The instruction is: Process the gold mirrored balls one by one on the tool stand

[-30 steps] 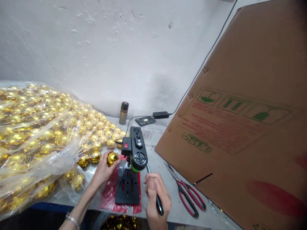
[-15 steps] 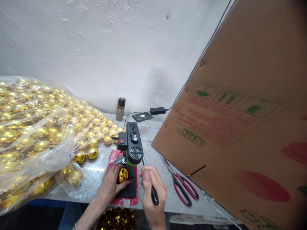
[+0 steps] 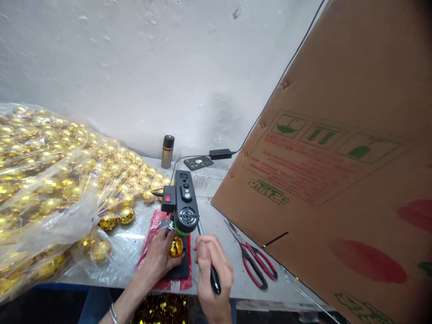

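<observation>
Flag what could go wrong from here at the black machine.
1. Pinch: the left hand holds a golden ball close by the head of the black machine, while the right hand grips the lever. If the head or lever moves, fingers might get caught.
2. Slip: the machine stands on red plastic, which might slide under load.
3. Snag: scissors lie beside the right hand and could be knocked.

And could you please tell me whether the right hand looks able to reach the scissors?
Probably yes: the scissors lie beside the right hand with nothing between, though it would first have to release the handle.
</observation>
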{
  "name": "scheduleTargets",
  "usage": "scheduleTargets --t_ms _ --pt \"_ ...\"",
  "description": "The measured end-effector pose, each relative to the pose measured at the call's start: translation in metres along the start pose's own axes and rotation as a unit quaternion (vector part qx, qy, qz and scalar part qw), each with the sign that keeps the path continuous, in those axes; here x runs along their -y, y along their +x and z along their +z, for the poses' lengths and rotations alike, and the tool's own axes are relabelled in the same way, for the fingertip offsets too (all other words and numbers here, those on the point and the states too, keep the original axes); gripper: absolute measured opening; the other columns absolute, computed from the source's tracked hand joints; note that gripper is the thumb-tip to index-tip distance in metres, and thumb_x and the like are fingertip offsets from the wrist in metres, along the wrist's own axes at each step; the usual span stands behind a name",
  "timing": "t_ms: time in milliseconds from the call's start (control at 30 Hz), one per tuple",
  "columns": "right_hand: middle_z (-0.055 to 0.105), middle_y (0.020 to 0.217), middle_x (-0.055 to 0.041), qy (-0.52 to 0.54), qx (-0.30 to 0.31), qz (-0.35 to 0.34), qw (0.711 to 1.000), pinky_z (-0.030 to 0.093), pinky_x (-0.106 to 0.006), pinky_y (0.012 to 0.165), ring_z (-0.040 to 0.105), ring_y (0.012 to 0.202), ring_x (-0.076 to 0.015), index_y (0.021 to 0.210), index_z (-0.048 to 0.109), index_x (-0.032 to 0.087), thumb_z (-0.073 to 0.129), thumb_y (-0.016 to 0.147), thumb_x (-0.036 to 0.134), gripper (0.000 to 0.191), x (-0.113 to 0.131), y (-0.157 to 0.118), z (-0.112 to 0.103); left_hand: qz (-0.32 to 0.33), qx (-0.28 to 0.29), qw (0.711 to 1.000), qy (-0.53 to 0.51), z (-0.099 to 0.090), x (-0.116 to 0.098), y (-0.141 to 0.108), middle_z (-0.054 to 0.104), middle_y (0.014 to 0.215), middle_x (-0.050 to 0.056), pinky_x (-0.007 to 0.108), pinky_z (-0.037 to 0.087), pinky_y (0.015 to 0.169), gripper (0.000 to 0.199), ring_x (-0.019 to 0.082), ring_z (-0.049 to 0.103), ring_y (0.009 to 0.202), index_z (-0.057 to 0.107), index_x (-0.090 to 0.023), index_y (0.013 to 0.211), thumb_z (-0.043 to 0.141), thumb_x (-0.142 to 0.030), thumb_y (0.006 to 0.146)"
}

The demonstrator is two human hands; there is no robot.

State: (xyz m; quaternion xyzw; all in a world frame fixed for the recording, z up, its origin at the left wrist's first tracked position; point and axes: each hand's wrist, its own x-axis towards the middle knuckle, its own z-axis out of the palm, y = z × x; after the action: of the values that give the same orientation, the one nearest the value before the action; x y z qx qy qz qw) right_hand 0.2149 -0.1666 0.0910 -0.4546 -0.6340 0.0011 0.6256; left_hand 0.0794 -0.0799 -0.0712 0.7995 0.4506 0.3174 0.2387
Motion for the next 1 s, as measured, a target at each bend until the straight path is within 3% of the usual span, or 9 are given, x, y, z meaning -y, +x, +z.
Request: scheduleTargets --t_ms 100,233,567,800,1000 --pt "0.059 0.078 0.0013 0.003 0.0 0.005 1.0 0.046 -0.021 0.055 0.056 0.062 -0.0108 0.088 0.056 0.024 0.045 0.111 0.008 0.029 0.0 -0.001 0.0 -0.005 -0.037 0.999 0.001 0.006 0.0 -0.004 0.079 0.111 0.01 0.047 0.06 0.091 0.042 0.034 0.075 0.102 0.076 -0.024 0.119 0.084 -0.044 0.083" --pt "0.06 0.077 0.0016 0.001 -0.002 0.014 1.0 0.044 -0.023 0.053 0.054 0.059 -0.0106 0.089 0.058 0.024 0.045 0.11 0.009 0.029 -0.002 -0.006 0.0 -0.041 -0.024 0.999 -0.012 0.006 -0.005 -0.007 0.079 0.097 0.006 0.047 0.059 0.09 0.034 0.033 0.074 0.092 0.076 -0.024 0.11 0.083 -0.042 0.081" --pt "0.06 0.075 0.002 -0.034 -0.044 -0.015 0.998 0.046 -0.028 0.06 0.06 0.064 -0.0137 0.086 0.057 0.025 0.04 0.113 0.018 0.033 -0.037 -0.05 0.014 -0.062 -0.007 0.996 -0.06 0.005 -0.01 -0.006 0.083 0.104 0.009 0.05 0.057 0.094 0.04 0.035 0.076 0.098 0.077 -0.024 0.112 0.085 -0.038 0.075" --pt "0.06 0.074 0.0028 -0.03 -0.085 -0.009 0.996 0.049 -0.033 0.072 0.057 0.065 -0.0154 0.082 0.055 0.026 0.039 0.115 0.022 0.037 -0.043 -0.056 0.024 -0.069 -0.002 0.995 -0.072 0.005 -0.01 -0.006 0.084 0.107 0.009 0.052 0.057 0.095 0.039 0.037 0.077 0.101 0.077 -0.023 0.11 0.086 -0.037 0.074" --pt "0.061 0.073 0.004 -0.035 -0.096 -0.003 0.995 0.054 -0.039 0.092 0.057 0.065 -0.0152 0.081 0.055 0.026 0.04 0.117 0.024 0.039 -0.043 -0.057 0.026 -0.063 -0.006 0.995 -0.071 0.005 -0.012 -0.006 0.084 0.107 0.009 0.051 0.057 0.096 0.039 0.037 0.078 0.102 0.075 -0.024 0.113 0.085 -0.034 0.076"
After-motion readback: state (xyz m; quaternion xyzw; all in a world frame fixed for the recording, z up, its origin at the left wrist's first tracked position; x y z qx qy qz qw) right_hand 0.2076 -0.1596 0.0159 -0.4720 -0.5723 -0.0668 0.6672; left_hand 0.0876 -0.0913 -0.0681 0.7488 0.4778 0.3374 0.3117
